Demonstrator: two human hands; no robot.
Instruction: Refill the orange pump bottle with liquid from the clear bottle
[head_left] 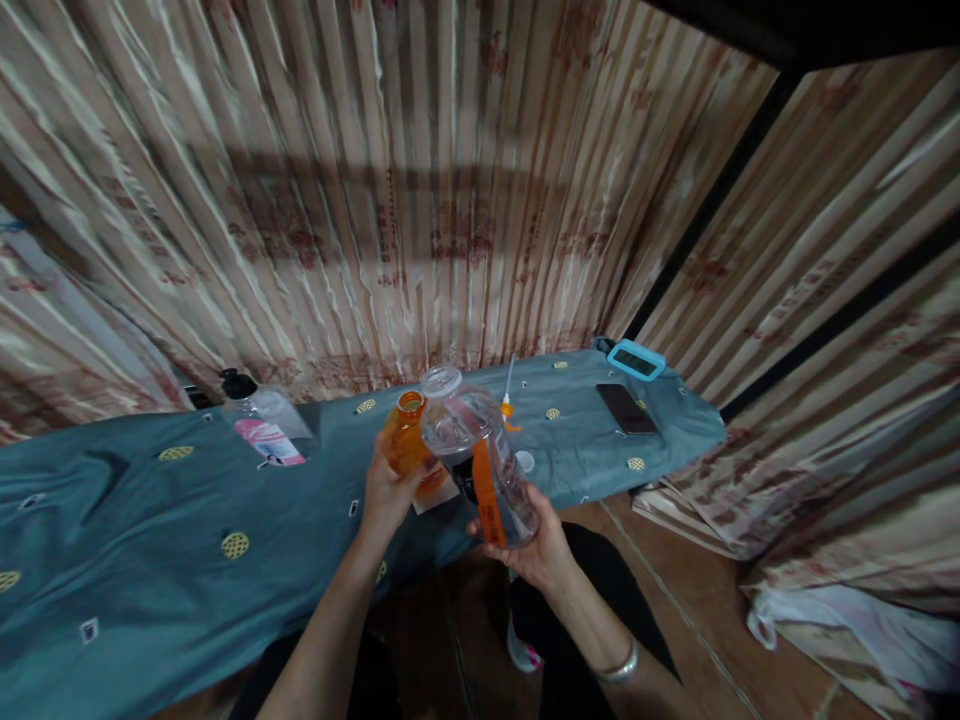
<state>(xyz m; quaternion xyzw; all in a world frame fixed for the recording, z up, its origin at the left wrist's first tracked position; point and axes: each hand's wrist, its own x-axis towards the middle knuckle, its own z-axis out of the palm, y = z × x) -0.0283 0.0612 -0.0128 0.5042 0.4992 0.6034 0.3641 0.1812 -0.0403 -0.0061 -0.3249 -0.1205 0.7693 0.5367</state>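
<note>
My left hand [386, 492] is closed around an orange bottle [405, 436] with its mouth open at the top. My right hand [534, 540] grips a clear plastic bottle [472, 450] with an orange label, tilted so its open neck leans toward the orange bottle's mouth. Both bottles are held above the near edge of a table covered in a teal cloth [225, 500]. A small white cap [525, 461] lies on the cloth just behind the clear bottle.
A pump bottle [259, 420] with a pink label lies at the back left. A dark phone [626, 408] and a teal-framed device [636, 360] rest at the table's right end. A small orange-tipped dropper [508, 400] stands behind the bottles. Striped curtains surround the table.
</note>
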